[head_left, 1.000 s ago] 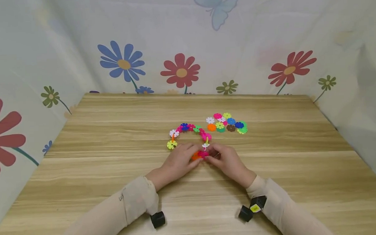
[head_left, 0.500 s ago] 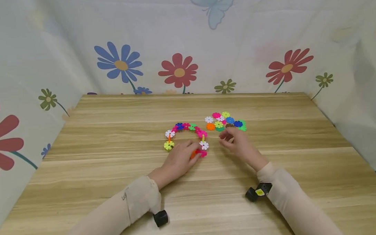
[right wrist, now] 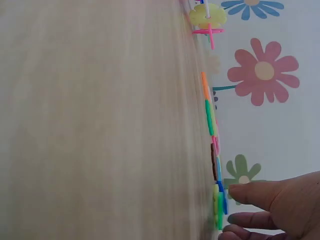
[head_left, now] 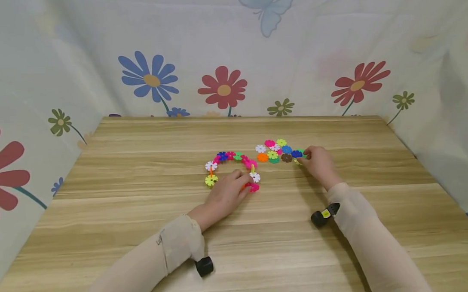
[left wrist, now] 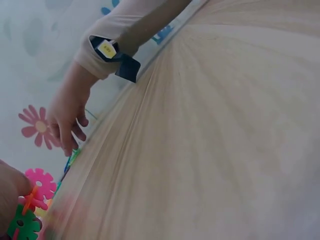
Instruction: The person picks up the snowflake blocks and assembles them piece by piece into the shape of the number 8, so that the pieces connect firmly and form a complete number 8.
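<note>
A curved chain of interlocked plastic snowflake discs [head_left: 222,156] lies on the table in pink, blue, green, white and yellow. My left hand [head_left: 226,193] holds its near side, hiding some discs. In the left wrist view, a pink disc [left wrist: 42,183] and a green disc [left wrist: 24,223] show beside that hand. My right hand [head_left: 320,165] is at the right end of a group of loose discs, by a dark blue disc [head_left: 297,154] and a green disc [right wrist: 220,210]. Its thumb and fingers stand apart there in the right wrist view; firm contact is not clear.
More loose discs lie to the right of the chain, among them an orange disc [head_left: 262,157], a brown disc [head_left: 286,158] and a white disc [head_left: 260,149]. Behind the wooden table [head_left: 160,140] hangs a flower-printed cloth [head_left: 308,53].
My right hand has left the near right part of the chain and moved right and away from me to the loose discs. My left hand stays at the chain, which has shifted slightly.
</note>
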Motion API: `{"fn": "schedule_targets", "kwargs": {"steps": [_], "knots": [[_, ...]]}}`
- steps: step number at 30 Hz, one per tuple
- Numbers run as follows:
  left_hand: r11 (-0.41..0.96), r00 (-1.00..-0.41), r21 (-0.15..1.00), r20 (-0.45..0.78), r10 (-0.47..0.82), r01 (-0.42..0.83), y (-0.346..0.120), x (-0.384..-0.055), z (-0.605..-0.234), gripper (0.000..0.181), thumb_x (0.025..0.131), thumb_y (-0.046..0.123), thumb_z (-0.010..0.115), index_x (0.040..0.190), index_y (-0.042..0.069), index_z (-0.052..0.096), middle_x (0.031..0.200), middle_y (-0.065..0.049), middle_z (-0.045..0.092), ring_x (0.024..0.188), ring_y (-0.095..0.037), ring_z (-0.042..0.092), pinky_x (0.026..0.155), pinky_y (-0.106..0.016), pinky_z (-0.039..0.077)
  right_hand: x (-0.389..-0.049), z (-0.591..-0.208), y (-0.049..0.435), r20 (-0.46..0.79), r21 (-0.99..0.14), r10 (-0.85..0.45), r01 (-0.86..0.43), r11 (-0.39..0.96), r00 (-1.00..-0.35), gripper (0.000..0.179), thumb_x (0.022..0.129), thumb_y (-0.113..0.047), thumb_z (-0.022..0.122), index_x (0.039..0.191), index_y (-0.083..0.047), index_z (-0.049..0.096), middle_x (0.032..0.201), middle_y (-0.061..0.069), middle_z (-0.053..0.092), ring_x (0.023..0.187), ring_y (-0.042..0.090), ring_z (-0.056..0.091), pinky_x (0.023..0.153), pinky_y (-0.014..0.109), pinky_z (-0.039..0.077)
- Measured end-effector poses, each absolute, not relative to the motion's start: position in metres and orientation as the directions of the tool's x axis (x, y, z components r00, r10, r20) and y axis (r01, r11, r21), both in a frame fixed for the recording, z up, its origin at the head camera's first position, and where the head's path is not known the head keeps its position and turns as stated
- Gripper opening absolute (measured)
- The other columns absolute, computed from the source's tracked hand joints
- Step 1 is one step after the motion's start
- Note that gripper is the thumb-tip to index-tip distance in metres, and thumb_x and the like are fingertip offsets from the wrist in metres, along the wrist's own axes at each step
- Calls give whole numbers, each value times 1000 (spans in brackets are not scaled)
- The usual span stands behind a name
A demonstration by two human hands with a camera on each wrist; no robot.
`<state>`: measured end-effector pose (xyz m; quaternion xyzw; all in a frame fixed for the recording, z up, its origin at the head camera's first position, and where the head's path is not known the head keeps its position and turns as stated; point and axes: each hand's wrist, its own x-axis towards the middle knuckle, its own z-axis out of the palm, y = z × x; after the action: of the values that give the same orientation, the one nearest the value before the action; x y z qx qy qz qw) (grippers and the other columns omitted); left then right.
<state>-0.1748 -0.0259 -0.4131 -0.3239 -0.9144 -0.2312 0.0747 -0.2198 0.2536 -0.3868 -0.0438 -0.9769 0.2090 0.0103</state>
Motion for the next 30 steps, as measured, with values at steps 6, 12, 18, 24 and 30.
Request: {"fn": "schedule_targets", "kwargs": {"steps": [6,12,18,24,30], "knots": [[677,-769,364,305,562,639,-25,-176,-415,15,91,16,66,106,16,67,95,-1,62,78,-17,60,70,-29,50,-224,-389,257,-61,-415,87,104,904,-994,36,91,-21,65,113,7,59,111,26,63,100,36,60,86,47,49],[676,-771,370,314,554,637,-26,-176,-417,13,91,17,66,104,16,67,92,-1,61,74,-16,58,66,-28,48,-222,-391,259,33,-418,41,24,908,-999,27,91,-13,58,107,9,63,104,26,66,94,37,62,85,48,49],[669,-772,384,322,549,636,-27,-176,-418,14,91,16,65,105,16,67,92,-2,61,73,-15,57,66,-27,47,-215,-388,263,123,-422,43,-13,906,-992,24,94,-6,51,105,10,64,101,26,67,86,34,61,78,47,50],[656,-759,382,337,557,651,-28,-175,-418,15,92,17,65,107,15,67,95,-2,62,76,-15,59,67,-27,49,-204,-380,258,166,-480,33,-52,876,-986,23,97,-11,53,108,7,63,98,24,68,85,35,64,73,44,51],[645,-744,372,370,557,668,-29,-174,-418,13,91,16,66,104,15,67,92,-1,61,73,-14,58,65,-26,48,-188,-377,238,83,-670,-53,-95,736,-995,22,99,-13,53,108,5,59,83,22,65,67,26,62,54,25,47]]}}
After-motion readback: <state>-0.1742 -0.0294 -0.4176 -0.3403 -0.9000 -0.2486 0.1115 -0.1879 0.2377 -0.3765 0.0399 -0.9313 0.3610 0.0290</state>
